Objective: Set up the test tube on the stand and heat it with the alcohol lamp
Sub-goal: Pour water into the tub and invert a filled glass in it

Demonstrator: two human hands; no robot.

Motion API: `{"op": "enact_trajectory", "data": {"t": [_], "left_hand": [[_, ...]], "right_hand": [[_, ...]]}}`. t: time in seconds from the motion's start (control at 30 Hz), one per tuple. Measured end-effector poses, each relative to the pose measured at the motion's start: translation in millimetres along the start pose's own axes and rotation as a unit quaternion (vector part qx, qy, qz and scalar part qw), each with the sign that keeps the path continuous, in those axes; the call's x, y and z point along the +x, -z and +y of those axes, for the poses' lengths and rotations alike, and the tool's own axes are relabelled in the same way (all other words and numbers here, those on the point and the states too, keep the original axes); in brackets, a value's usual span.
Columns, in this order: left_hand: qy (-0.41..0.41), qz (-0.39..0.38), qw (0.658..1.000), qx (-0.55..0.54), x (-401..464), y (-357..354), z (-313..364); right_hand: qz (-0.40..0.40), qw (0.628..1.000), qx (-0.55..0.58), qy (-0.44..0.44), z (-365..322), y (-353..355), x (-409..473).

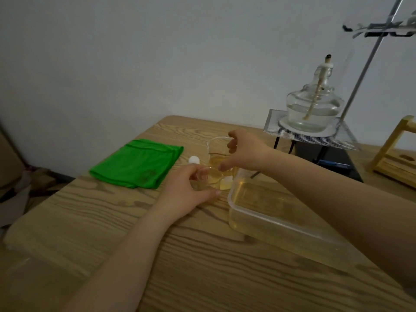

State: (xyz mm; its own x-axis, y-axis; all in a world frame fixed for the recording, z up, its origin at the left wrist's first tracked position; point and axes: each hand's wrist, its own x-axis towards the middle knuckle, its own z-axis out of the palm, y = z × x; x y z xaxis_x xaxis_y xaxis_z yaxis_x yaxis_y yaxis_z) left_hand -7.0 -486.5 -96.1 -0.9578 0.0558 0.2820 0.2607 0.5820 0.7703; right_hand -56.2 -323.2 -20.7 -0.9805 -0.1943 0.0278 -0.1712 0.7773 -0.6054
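Note:
The glass alcohol lamp, uncapped and unlit with its wick showing, stands on a wire mesh over a tripod at the back right. Behind it rises the stand's metal rod from a dark base. Its clamp at the top right looks blurred, and whether it holds a tube is unclear. My left hand grips a small glass beaker on the table. My right hand wraps around a larger beaker with yellowish liquid just behind it.
A clear plastic tub of yellowish liquid sits right of the beakers under my right forearm. A folded green cloth lies at the left, with a white cap beside it. A wooden rack stands at the far right. The table ends at the left.

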Motion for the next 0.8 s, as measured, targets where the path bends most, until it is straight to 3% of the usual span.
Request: {"op": "enact_trajectory", "data": {"t": [0.13, 0.27, 0.8], "left_hand": [[0.006, 0.018, 1.0, -0.021, 0.3, 1.0, -1.0], [0.011, 0.031, 0.999, -0.021, 0.8, -1.4, -3.5], [0.007, 0.044, 0.999, 0.003, 0.4, -5.5, -8.5]], "right_hand": [[0.009, 0.995, 0.102, -0.003, 5.4, -2.5, 1.2], [0.04, 0.992, 0.12, 0.02, 8.4, -5.3, 1.6], [0.113, 0.976, -0.06, 0.174, 5.8, -9.0, -5.4]]}}
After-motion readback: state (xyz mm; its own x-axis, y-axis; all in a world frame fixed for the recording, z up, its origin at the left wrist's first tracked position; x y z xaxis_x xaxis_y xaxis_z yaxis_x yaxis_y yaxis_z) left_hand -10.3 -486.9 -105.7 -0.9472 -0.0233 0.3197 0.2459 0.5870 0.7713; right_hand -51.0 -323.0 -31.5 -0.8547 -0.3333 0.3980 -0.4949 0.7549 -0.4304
